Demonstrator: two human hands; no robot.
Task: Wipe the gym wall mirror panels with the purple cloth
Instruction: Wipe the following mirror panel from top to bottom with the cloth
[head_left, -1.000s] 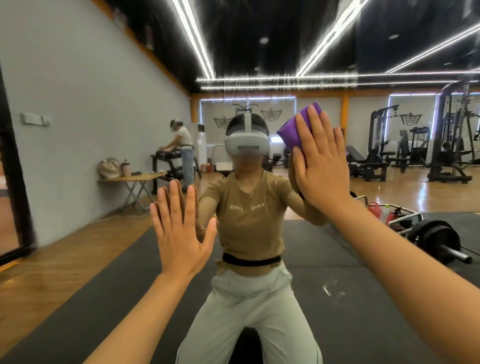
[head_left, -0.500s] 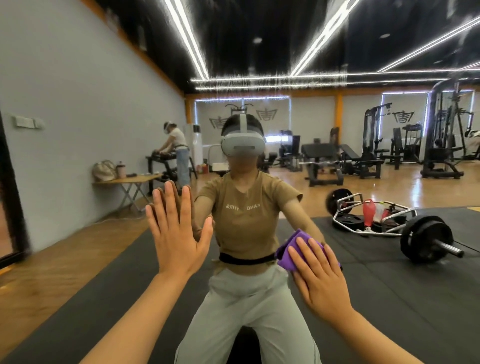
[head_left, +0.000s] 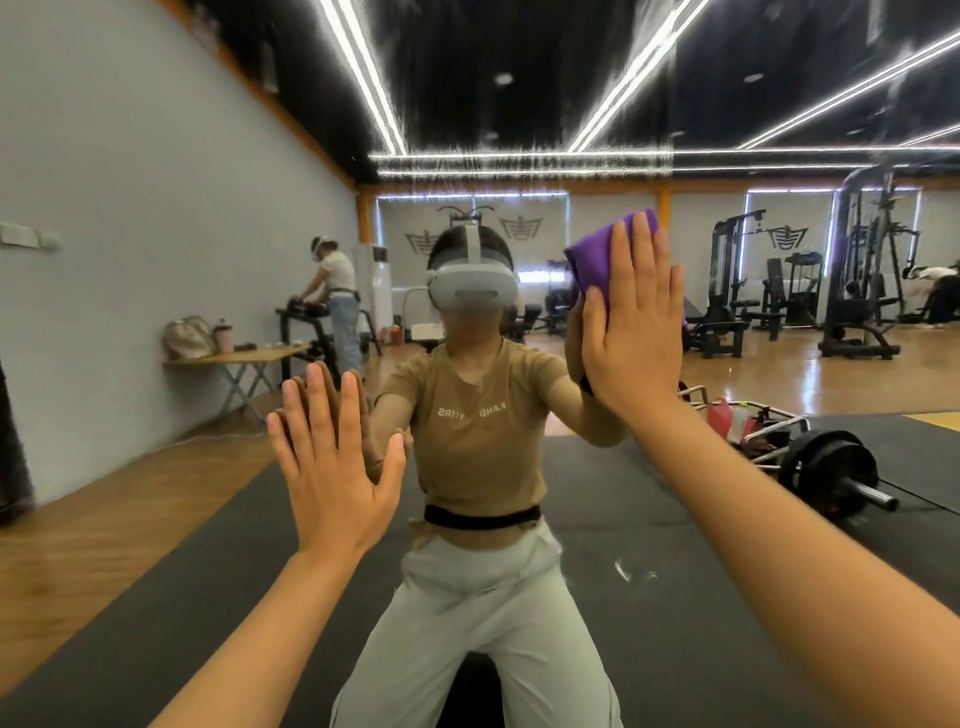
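The wall mirror (head_left: 649, 519) fills the whole view and reflects me and the gym behind. My right hand (head_left: 631, 327) lies flat with straight fingers, pressing the folded purple cloth (head_left: 597, 260) against the glass at about head height, right of centre. The cloth shows above and left of the fingers. My left hand (head_left: 332, 467) rests flat on the mirror lower down at the left, fingers spread, holding nothing. Streaky smears (head_left: 519, 166) run across the upper glass.
Everything else is reflection: a black floor mat, a barbell with plates (head_left: 826, 467) at the right, weight machines (head_left: 862, 270) at the back right, a folding table (head_left: 244, 358) with a bag, and a second person (head_left: 337, 296) at the back left.
My right hand swept the cloth down to waist height half a second ago, and it is now back up at head height. The left hand stayed in place on the glass.
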